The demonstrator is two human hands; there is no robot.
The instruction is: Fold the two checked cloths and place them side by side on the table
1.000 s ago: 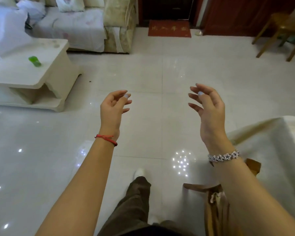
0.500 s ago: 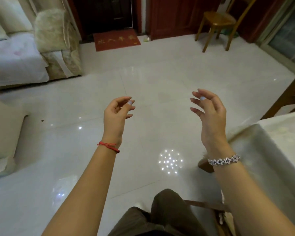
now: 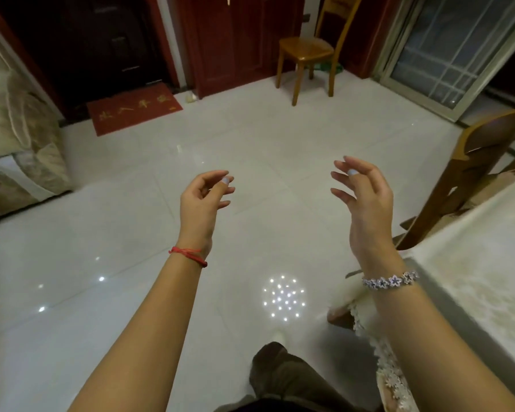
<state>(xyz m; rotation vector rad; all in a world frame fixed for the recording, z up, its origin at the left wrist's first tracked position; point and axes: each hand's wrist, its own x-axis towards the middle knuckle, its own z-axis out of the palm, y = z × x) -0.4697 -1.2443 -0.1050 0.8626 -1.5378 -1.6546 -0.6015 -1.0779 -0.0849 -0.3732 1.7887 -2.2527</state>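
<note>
No checked cloth is in view. My left hand [image 3: 201, 200], with a red string at the wrist, hangs in the air over the tiled floor, fingers loosely curled and empty. My right hand [image 3: 364, 200], with a flower bracelet at the wrist, is raised at the same height, fingers spread and holding nothing. The table [image 3: 488, 263], covered with a cream cloth, shows at the right edge, just right of my right forearm.
A wooden chair [image 3: 470, 179] stands at the table's far side and another chair [image 3: 306, 52] by the red doors. A sofa arm [image 3: 21, 150] is at the left. A red doormat [image 3: 134, 108] lies by the dark door. My leg [image 3: 283, 376] is below.
The view has swung to the right: the low white table and sofa slid out to the left, the table and chairs came in. Both hands kept their raised, empty pose.
</note>
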